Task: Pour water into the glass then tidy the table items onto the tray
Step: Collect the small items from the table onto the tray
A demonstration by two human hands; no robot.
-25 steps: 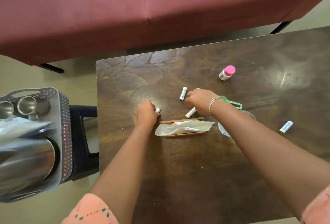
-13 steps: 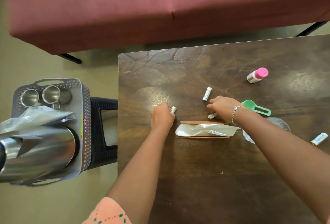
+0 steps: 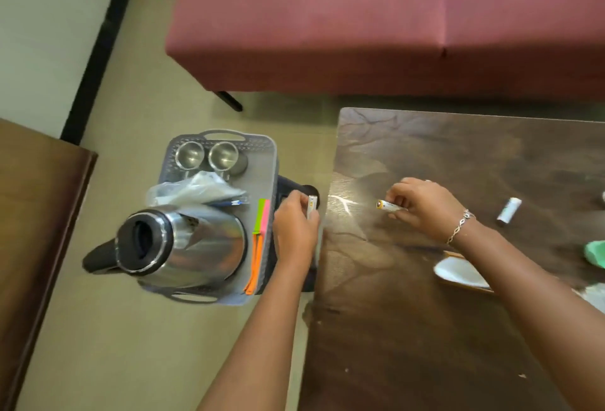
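The tray (image 3: 273, 162) is a grey perforated plastic one with loop handles, sitting on a dark stool just left of the worktop (image 3: 442, 329). It carries a shiny steel kettle (image 3: 183, 247), two small steel cups (image 3: 206, 155), a crumpled clear bag (image 3: 193, 189) and a strip of green, pink and orange sticky notes (image 3: 260, 240) along its right wall. A white battery (image 3: 508, 210) lies loose on the dark wooden worktop.

At the right edge a green object (image 3: 595, 253) and a pale tissue holder (image 3: 458, 271) are cut off or partly covered by the right forearm, and the whole view is motion-blurred. No glass can be made out.

The left hand (image 3: 294, 230) hangs over the gap between tray and worktop, fingers pinching a small white battery upright. The right hand (image 3: 422, 206), wearing a silver bracelet, hovers above the worktop and pinches another battery that points left.
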